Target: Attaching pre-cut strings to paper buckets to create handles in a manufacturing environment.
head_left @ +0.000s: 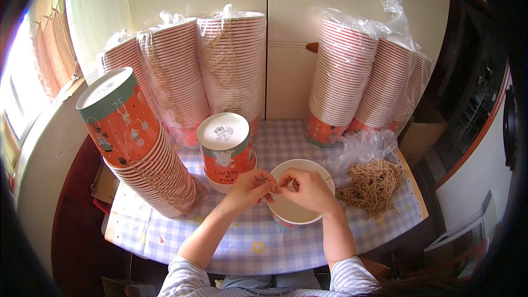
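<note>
An open paper cup (297, 214) with a white inside stands upright on the checked tablecloth (247, 242). Over its rim, my left hand (250, 187) and my right hand (308, 190) pinch a thin brown twine string (279, 186) between their fingertips. The string runs right along the rim toward a loose heap of brown twine pieces (371, 184). Just left of the hands sits a short stack of upside-down orange printed cups (226, 151).
A tall leaning stack of orange cups (137, 148) stands at the left. Several plastic-wrapped cup stacks (181, 71) (352, 77) line the back against a white cupboard. Crumpled clear plastic (363, 148) lies by the twine. The table edge is near my body.
</note>
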{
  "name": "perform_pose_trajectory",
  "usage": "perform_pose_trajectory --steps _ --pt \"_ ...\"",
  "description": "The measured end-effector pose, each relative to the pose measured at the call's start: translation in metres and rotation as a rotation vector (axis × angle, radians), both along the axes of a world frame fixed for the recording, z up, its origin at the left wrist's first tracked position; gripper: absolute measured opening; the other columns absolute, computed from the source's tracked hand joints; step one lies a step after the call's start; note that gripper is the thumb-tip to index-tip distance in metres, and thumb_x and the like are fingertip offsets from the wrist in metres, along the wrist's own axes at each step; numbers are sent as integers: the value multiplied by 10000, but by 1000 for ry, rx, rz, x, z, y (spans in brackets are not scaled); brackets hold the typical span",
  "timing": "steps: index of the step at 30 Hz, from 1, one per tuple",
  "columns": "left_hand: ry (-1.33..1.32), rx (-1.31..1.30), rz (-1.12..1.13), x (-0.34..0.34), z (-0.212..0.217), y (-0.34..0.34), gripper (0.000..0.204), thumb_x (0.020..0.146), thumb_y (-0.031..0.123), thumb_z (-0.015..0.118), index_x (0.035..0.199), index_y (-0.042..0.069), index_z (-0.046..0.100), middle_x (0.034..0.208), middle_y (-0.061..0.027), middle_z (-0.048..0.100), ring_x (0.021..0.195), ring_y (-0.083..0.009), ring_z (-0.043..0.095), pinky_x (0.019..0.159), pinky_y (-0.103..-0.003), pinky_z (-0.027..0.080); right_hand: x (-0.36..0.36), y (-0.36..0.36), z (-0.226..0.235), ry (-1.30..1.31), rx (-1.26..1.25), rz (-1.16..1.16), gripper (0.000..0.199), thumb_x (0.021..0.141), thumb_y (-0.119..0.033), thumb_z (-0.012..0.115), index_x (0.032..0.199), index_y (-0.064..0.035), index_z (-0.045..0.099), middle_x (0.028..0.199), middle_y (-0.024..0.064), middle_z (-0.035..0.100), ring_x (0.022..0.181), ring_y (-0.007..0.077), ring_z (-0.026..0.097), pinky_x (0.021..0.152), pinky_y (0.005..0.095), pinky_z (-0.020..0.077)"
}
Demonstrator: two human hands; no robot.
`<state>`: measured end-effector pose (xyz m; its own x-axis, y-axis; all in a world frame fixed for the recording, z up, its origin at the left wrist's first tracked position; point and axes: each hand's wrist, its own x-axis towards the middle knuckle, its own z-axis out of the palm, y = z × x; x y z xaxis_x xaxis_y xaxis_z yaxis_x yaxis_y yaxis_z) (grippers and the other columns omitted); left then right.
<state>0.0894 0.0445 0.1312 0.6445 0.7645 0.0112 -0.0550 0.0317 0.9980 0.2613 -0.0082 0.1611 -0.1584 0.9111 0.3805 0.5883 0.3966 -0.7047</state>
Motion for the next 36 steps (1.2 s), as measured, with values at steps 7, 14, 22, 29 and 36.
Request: perform_pose_trajectory --steps 7,14,22,29,36 --pt "-47 192 50 -1 -2 -2 85 825 86 574 874 21 553 762 -21 588 642 -67 559 520 -177 406 0 -2 4 29 -6 46 138 731 -104 633 822 -8 596 682 58 599 573 101 534 532 246 429" --pt "58 418 149 -4 5 -9 91 797 93 610 846 20 588 755 4 559 643 -37 487 558 -184 400 4 -1 -5 127 -72 121 142 778 -58 600 895 23 600 768 63 628 680 88 578 607 226 467" --pt "32 408 146 -4 5 -10 64 805 68 598 843 20 579 779 15 553 684 -27 484 581 -168 392 3 -3 2 107 -98 145 174 762 -67 628 911 19 603 780 57 631 695 90 586 622 221 476" --pt "-9 392 107 -4 2 -9 72 817 77 587 860 19 584 809 6 561 718 -40 498 617 -176 400 4 1 -7 179 -139 121 167 754 -82 641 888 15 613 753 52 631 683 85 579 622 222 471" --pt "39 274 154 -5 6 -11 69 795 80 597 841 28 596 780 9 546 676 -45 480 582 -186 388 5 0 -3 152 -126 85 145 744 -117 631 827 1 617 697 79 623 619 126 592 576 249 469"
